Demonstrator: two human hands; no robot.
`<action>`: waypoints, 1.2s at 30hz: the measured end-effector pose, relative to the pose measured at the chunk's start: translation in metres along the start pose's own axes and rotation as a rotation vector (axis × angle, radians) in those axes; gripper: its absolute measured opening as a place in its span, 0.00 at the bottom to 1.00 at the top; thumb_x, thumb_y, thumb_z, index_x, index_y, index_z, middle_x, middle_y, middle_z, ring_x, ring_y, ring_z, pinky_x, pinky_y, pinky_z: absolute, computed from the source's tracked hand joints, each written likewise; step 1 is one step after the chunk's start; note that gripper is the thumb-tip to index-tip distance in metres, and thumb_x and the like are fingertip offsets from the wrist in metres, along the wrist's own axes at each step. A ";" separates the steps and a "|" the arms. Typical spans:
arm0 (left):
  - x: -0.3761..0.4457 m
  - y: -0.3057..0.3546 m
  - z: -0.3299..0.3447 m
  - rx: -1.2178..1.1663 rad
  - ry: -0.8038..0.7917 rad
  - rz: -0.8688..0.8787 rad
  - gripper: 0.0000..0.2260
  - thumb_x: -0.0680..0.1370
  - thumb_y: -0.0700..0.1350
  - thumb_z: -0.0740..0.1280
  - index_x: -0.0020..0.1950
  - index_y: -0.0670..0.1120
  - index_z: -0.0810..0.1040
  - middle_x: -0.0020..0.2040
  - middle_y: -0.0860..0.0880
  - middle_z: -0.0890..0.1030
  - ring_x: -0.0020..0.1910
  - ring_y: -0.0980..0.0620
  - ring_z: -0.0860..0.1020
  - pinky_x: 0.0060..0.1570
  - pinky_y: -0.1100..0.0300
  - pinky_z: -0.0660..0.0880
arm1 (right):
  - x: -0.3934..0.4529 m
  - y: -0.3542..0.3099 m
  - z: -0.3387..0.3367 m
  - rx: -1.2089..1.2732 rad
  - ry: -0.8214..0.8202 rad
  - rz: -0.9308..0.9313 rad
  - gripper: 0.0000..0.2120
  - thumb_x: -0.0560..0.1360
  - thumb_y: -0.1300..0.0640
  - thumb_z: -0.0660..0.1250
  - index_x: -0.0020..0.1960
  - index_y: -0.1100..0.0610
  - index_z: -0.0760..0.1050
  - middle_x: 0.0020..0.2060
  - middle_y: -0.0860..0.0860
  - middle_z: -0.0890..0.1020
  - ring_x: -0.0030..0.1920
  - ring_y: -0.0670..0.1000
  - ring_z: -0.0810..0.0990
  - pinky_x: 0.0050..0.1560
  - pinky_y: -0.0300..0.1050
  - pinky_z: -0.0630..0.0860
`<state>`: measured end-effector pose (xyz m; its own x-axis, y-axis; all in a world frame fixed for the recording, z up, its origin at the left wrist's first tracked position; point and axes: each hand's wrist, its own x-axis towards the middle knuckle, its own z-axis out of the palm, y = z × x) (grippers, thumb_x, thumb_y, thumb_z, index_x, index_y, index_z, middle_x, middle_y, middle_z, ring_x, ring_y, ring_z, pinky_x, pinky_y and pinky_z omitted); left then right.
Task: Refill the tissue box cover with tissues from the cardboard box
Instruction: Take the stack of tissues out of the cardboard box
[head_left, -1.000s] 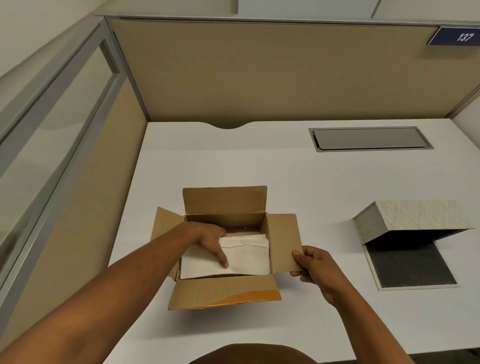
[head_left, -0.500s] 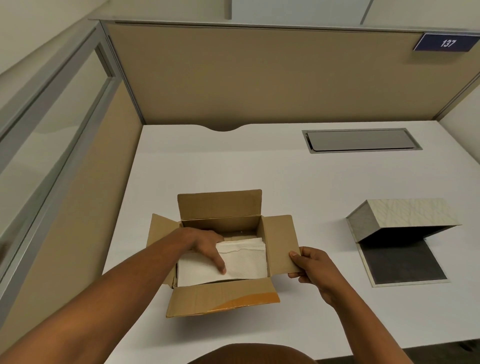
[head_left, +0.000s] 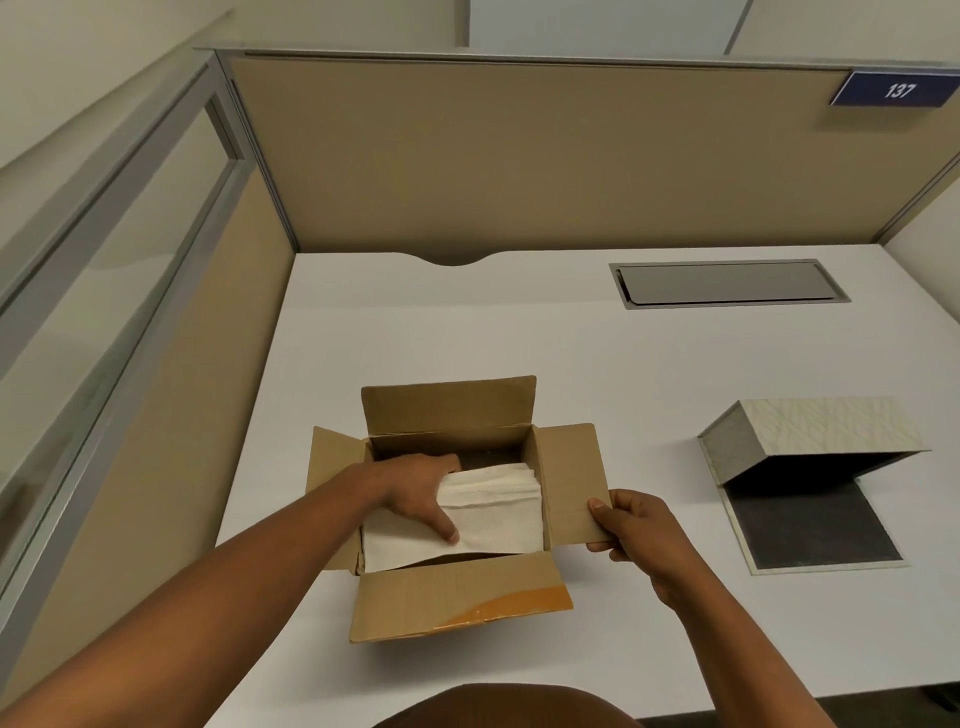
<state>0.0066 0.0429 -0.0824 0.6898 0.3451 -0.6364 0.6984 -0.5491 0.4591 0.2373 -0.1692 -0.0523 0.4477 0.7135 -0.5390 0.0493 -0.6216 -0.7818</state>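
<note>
head view: the tissues (head_left: 493, 512) lie as a flat white stack inside the open cardboard box (head_left: 457, 597), long axis running left to right, right end raised toward the box's right wall. the left hand (head_left: 415, 491) reaches down into the box, fingers under the stack's far edge, thumb pressed on top. the right hand (head_left: 636, 525) pinches the box's right flap. the tissue box cover (head_left: 810, 441) sits open, right of the right hand.

Four raised flaps (head_left: 449, 408) fence the cardboard box (head_left: 457, 587) — top open.
</note>
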 end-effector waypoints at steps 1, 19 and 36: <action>-0.003 0.001 0.000 0.021 0.028 0.006 0.32 0.65 0.61 0.78 0.62 0.55 0.67 0.59 0.52 0.77 0.54 0.53 0.75 0.53 0.56 0.76 | -0.001 -0.001 0.001 -0.007 0.007 -0.006 0.08 0.81 0.54 0.65 0.50 0.55 0.82 0.40 0.52 0.86 0.34 0.48 0.86 0.37 0.43 0.77; -0.045 0.005 0.017 0.206 0.537 0.088 0.34 0.65 0.63 0.74 0.67 0.58 0.65 0.61 0.54 0.78 0.54 0.55 0.73 0.50 0.59 0.71 | -0.010 -0.009 0.014 -0.024 0.043 -0.069 0.08 0.81 0.56 0.65 0.48 0.56 0.81 0.37 0.52 0.86 0.32 0.47 0.86 0.35 0.43 0.77; -0.076 0.021 0.005 0.242 0.792 0.226 0.35 0.67 0.64 0.73 0.69 0.57 0.64 0.61 0.51 0.78 0.54 0.52 0.74 0.46 0.57 0.67 | -0.032 -0.008 0.005 -0.306 0.131 -0.469 0.52 0.64 0.28 0.72 0.80 0.42 0.52 0.77 0.41 0.61 0.74 0.44 0.62 0.69 0.49 0.65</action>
<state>-0.0319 0.0016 -0.0278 0.8005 0.5879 0.1165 0.5301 -0.7852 0.3202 0.2176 -0.1854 -0.0299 0.4215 0.9015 -0.0984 0.5162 -0.3277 -0.7913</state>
